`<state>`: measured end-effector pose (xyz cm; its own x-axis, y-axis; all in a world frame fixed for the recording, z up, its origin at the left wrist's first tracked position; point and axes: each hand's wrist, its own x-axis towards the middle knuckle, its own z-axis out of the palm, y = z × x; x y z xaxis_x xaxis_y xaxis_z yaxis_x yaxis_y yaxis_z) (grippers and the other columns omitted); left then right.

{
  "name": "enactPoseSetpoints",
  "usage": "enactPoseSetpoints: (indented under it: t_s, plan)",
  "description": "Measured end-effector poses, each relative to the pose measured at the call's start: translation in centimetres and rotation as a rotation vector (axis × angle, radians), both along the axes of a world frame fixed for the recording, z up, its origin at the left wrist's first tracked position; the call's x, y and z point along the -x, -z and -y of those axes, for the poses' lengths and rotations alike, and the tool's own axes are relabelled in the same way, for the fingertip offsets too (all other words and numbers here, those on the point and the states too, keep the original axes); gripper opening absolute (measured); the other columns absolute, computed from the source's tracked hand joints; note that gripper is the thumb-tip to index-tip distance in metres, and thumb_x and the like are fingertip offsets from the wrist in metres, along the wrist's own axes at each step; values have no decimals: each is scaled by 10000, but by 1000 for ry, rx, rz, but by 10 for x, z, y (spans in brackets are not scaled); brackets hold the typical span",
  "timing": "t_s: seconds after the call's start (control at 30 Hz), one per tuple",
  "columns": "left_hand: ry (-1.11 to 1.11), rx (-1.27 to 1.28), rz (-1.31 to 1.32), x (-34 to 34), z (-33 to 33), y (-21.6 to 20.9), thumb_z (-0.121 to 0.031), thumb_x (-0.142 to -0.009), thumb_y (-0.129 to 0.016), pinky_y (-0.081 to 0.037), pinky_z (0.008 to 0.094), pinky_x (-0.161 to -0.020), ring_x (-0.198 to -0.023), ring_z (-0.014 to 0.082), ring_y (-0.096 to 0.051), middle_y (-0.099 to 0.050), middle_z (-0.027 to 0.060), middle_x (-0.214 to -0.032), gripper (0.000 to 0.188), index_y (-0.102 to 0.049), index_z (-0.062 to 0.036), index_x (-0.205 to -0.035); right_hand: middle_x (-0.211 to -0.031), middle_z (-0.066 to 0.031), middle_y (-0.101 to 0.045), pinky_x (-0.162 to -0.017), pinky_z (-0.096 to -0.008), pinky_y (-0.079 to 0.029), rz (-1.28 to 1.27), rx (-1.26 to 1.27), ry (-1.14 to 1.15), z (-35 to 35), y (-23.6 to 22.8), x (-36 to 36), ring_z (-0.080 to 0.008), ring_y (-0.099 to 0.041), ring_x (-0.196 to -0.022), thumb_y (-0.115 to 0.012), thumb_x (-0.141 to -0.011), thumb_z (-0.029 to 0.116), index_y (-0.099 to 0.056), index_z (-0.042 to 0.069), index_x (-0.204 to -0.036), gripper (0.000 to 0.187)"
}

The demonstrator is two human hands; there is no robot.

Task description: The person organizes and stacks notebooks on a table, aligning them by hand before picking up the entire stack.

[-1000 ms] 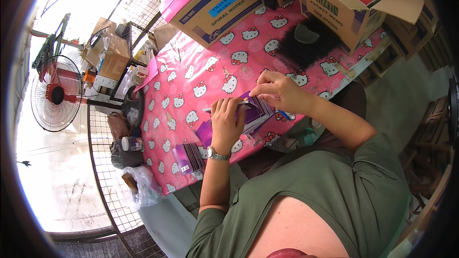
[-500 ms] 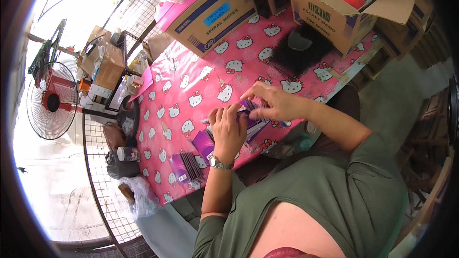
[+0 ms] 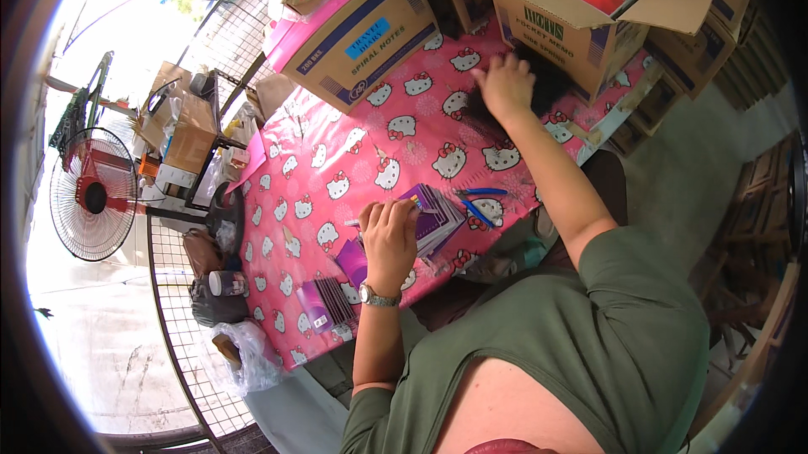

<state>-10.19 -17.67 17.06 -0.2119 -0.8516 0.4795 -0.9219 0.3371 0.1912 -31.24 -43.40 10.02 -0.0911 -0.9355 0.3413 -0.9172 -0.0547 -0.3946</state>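
My left hand, with a watch at its wrist, is closed at the left edge of a stack of purple notebooks. Its curled fingers hide what they grip; a small pale tip sticks out on their left. Farther off, my right hand reaches over a dark pile of black wire spirals, fingers apart and slightly bent. Blue-handled pliers lie right of the stack. Below my left hand is another purple notebook, and several spiral-bound purple notebooks lie near the table's front left edge.
A pink patterned cloth covers the table. At the back stand a closed carton and an open carton with colourful notebooks in it. A floor fan, a cluttered shelf and a plastic bag are on the left.
My right hand has left the notebooks and moved away to the black spirals, uncovering the stack and the pliers. My left hand stays by the notebooks.
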Motion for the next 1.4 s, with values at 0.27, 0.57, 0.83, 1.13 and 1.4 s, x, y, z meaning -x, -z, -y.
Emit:
enactPoseSetpoints:
  t_s: [0.27,0.57,0.83,1.13,1.4]
  plan:
    - [27,-91,-134,-7,-11,4,-191,-899,-680,-350,508,-1043,-997,283,-616,-680,45,-988,228,-628,-114,-1107,-1271,-135,-532,-927,-562,-452,-327,-163,3,10,4,5,-349,-505,-1200,-708,-840,415,-622,102,-1232,509]
    - [-266,10,-154,-10,-16,16,-173,-772,-795,-398,482,-957,-1117,364,-497,-591,120,-1092,367,-621,-63,-1075,-1302,-105,-567,-1069,-384,-380,678,-857,-1749,-97,-78,-54,-212,-522,-1254,-776,-776,230,-648,70,-1103,386]
    - [-225,4,-166,-7,-17,11,-209,-730,-837,-424,464,-891,-1020,340,-520,-590,120,-1031,380,-642,-56,-1019,-1339,-149,-518,-1009,-345,-446,585,-988,-1581,-87,-68,-51,-218,-595,-1147,-790,-758,228,-648,27,-1151,464]
    - [-179,-10,-209,-8,-16,5,-202,-705,-855,-444,447,-858,-975,335,-529,-593,118,-967,398,-638,-46,-999,-1227,-110,-636,-1010,-331,-454,931,-1114,-1585,-88,-72,-50,-177,-594,-1151,-726,-798,248,-605,3,-1281,555]
    - [-187,27,-246,-9,-11,7,-209,-698,-861,-443,451,-851,-972,343,-534,-590,113,-958,458,-590,-46,-1029,-1331,-126,-576,-1053,-344,-411,1116,-1209,-1745,-98,-82,-54,-192,-556,-1196,-762,-791,197,-609,20,-1285,546]
